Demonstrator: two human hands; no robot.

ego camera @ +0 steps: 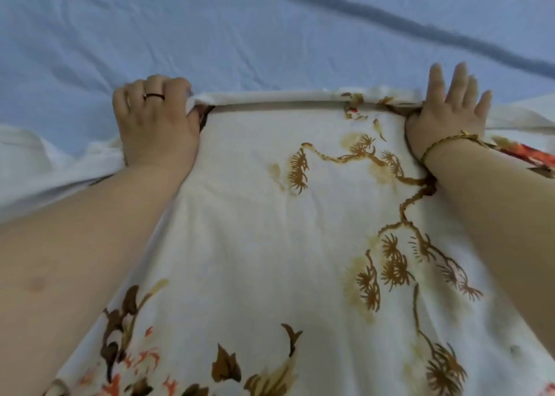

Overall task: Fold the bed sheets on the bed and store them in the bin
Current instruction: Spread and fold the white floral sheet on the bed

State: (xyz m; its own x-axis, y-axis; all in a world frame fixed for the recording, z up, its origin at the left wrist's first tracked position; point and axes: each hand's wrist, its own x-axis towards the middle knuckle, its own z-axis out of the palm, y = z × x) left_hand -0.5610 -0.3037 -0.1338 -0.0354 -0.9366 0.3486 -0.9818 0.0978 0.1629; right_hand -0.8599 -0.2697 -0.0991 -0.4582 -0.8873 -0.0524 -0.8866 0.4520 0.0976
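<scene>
A white bed sheet [270, 215] printed with brown pine branches and orange leaves lies spread across the bed in front of me. Its far edge is turned over into a narrow fold running between my hands. My left hand [156, 119], with a dark ring on one finger, grips the left end of that fold with curled fingers. My right hand [450, 107], a gold chain at its wrist, lies flat with straight spread fingers on the right end of the fold. The bin is not in view.
Under the white sheet lies a light blue bed cover [210, 29] with a darker blue stripe [420, 26] running diagonally at the upper right. More white cloth bunches at the left [36, 161], and an orange printed part [528, 155] shows at the right edge.
</scene>
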